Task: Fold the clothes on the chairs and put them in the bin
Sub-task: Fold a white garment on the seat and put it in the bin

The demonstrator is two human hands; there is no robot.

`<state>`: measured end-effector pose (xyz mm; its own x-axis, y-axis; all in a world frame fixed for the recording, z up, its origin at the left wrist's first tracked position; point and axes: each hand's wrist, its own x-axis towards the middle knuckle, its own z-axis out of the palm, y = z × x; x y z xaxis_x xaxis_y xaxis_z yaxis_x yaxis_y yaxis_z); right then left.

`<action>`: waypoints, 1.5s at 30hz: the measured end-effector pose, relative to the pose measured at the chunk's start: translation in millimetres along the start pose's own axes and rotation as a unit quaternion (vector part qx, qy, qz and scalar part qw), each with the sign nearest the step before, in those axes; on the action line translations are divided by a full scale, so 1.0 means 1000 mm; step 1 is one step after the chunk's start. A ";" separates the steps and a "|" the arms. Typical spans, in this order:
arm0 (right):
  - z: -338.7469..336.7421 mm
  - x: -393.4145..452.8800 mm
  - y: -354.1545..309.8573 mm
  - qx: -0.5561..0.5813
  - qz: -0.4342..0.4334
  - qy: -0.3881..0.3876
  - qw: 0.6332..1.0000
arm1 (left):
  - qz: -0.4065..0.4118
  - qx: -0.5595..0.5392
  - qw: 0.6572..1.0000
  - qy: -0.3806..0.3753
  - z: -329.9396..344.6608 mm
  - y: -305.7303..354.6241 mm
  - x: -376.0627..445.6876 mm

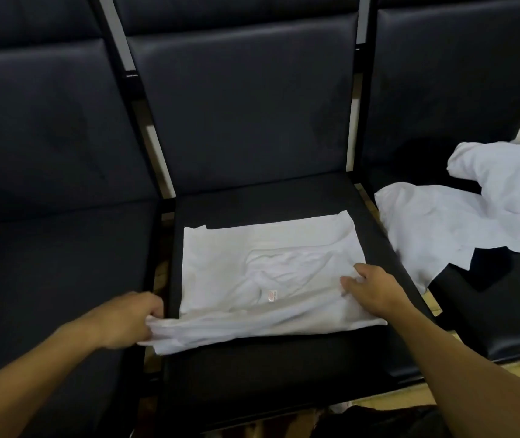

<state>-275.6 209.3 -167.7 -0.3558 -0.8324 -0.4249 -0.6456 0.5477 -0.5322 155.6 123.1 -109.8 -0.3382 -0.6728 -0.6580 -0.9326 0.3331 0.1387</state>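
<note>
Head view: a white T-shirt [268, 276] lies spread on the seat of the middle chair [252, 200], giving a firm, level surface for folding. The left hand [126, 320] grips the bunched near-left edge, which hangs over the seat's side, probably to draw that edge inward for a fold. The right hand [375, 289] rests on the near-right part with its fingers curled into the cloth, apparently anchoring it so the fabric does not slide. More white clothes [448, 222] lie crumpled on the right chair [473, 330], not yet folded. No bin is in view.
</note>
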 end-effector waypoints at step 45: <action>0.067 0.024 -0.029 -0.263 -0.263 0.099 0.923 | -0.080 -0.531 0.766 0.355 0.023 0.037 0.033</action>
<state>-219.9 179.0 -212.0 0.0181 -0.9991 -0.0394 -0.9844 -0.0109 -0.1754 113.3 128.4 -143.2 0.1582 -0.9640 -0.2138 -0.4186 -0.2616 0.8697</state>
